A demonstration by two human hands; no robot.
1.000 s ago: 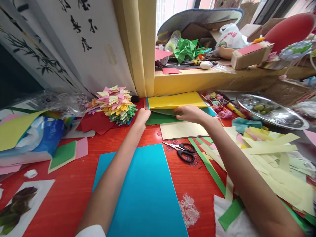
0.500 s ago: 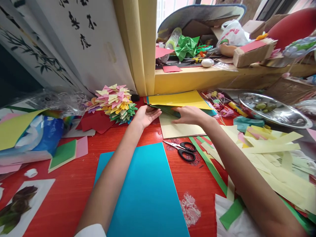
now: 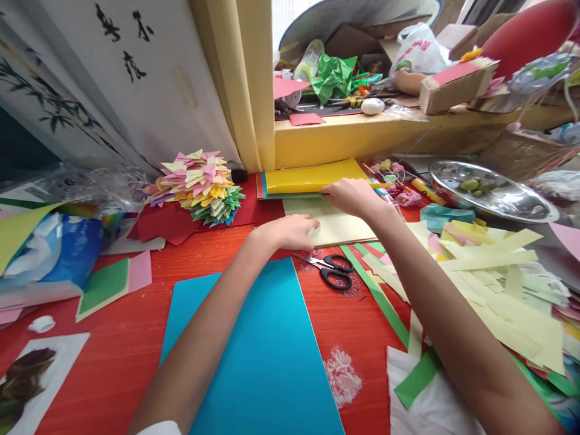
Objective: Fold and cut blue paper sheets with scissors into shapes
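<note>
A stack of coloured sheets with a yellow sheet [image 3: 312,176] on top lies at the back of the table. My right hand [image 3: 351,196] is closed on the front edge of that yellow sheet. Below it is a cream sheet [image 3: 344,228]. My left hand [image 3: 292,231] reaches over the cream sheet's left side, fingers bent and thumb apart, with nothing seen in it. Black-handled scissors [image 3: 334,270] lie just in front of it. A large blue sheet [image 3: 267,344] lies under my left forearm.
Folded paper pieces [image 3: 203,187] stand at the back left. A steel bowl [image 3: 521,199] is at the back right, above a heap of cream paper strips [image 3: 498,302]. A blue packet [image 3: 72,248] lies left.
My left hand has come away from the stack, toward me and right. My right hand has closed on the yellow sheet's edge, which now lies lower. The view has shifted slightly.
</note>
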